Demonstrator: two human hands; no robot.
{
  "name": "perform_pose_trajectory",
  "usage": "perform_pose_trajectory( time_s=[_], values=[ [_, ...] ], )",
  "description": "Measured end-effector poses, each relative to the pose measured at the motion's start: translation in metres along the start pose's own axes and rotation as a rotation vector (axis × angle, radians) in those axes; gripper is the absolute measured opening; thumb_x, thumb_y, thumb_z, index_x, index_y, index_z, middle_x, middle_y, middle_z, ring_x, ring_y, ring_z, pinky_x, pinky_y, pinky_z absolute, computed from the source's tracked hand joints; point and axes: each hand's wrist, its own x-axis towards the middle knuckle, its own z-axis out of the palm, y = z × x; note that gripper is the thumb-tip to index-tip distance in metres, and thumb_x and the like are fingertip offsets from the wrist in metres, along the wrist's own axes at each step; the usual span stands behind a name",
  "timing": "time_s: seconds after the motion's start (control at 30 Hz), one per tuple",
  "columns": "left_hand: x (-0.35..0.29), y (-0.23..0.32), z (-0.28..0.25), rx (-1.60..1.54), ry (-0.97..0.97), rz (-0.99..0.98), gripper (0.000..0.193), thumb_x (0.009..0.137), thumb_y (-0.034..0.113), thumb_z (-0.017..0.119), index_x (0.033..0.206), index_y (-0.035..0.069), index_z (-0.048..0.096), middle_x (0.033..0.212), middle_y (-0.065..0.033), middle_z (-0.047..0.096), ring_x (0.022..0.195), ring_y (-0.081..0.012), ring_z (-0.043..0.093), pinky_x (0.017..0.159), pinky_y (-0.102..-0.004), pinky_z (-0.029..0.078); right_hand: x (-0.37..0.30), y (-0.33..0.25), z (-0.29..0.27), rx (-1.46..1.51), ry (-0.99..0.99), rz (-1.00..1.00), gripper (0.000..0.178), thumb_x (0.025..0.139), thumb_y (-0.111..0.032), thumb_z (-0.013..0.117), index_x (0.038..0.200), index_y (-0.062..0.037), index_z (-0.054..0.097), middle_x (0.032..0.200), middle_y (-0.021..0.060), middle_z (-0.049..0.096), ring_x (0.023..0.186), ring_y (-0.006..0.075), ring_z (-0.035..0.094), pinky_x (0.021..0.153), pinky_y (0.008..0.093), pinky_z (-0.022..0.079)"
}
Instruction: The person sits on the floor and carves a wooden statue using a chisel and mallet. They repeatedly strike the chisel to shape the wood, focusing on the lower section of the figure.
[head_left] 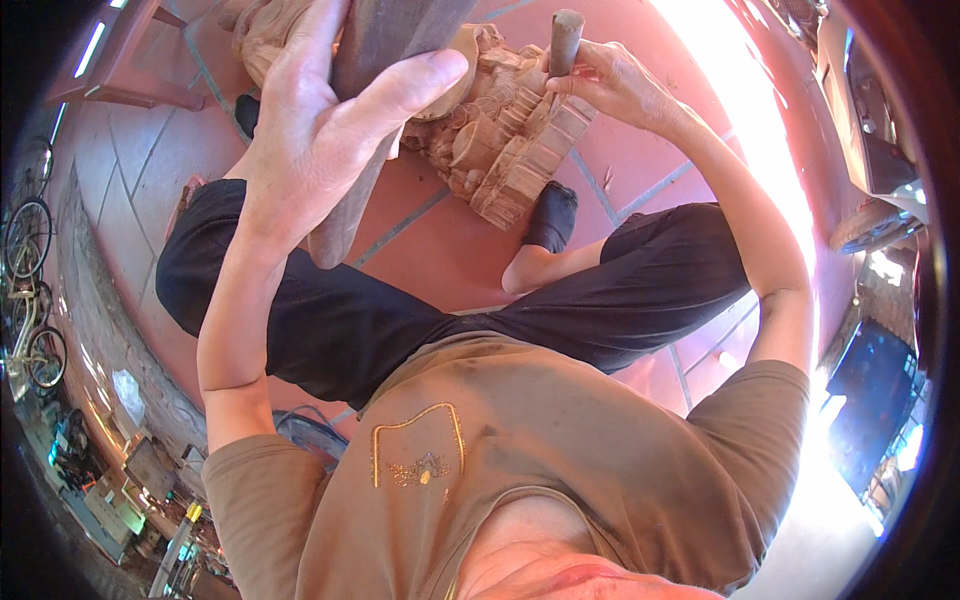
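My left hand [315, 135] is wrapped round a dark wooden mallet [385, 50], raised close to the camera. Its thick head reaches the top edge and its tapered handle slants down below my palm. Farther off, my right hand [625, 85] pinches the round wooden handle of a chisel [566, 38]; I cannot see its blade. Behind and under both hands lies a brown wood carving [490, 135], deeply cut with rounded shapes and a ridged, stepped edge. The mallet and left hand hide part of it. Mallet and chisel are apart.
My bent legs in dark trousers [620, 270] flank the carving, and a dark-socked foot [553, 215] is beside its near end. A reddish wooden piece of furniture [135, 65] stands at the upper left. Bicycles [30, 235] are at far left, a wheel [878, 222] at right.
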Motion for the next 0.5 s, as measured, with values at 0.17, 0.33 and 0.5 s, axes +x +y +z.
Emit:
perform_pose_trajectory(
  time_s=[0.17, 0.33, 0.5],
  values=[
    [0.002, -0.010, -0.002, 0.045, -0.055, -0.024, 0.058, 0.091, 0.016, 0.074, 0.139, -0.001, 0.045, 0.096, -0.0045, 0.061, 0.062, -0.0075, 0.056, 0.053, -0.0223, 0.047, -0.001, 0.006, 0.002, -0.030, -0.031, 0.043, 0.022, 0.093, -0.017, 0.072, 0.110, -0.0037, 0.066, 0.095, 0.0067, 0.073, 0.090, 0.0173, 0.069, 0.091, 0.0359, 0.055],
    [0.005, -0.051, 0.000, 0.376, -0.254, -0.072, 0.060, 0.091, 0.036, 0.074, 0.133, 0.000, 0.051, 0.090, -0.0126, 0.066, 0.069, -0.0140, 0.060, 0.061, -0.0331, 0.051, 0.000, 0.001, 0.005, -0.021, -0.012, -0.031, 0.023, 0.093, -0.017, 0.072, 0.110, -0.0035, 0.065, 0.092, 0.0073, 0.073, 0.090, 0.0176, 0.070, 0.090, 0.0356, 0.055],
    [0.004, -0.036, -0.005, 0.195, -0.206, -0.087, 0.055, 0.093, 0.034, 0.073, 0.131, 0.000, 0.053, 0.092, -0.0073, 0.065, 0.067, -0.0101, 0.059, 0.056, -0.0285, 0.049, 0.001, 0.002, 0.005, -0.076, -0.018, -0.051, 0.023, 0.093, -0.016, 0.071, 0.111, -0.0038, 0.065, 0.091, 0.0087, 0.073, 0.087, 0.0199, 0.071, 0.088, 0.0362, 0.056]
  ],
)
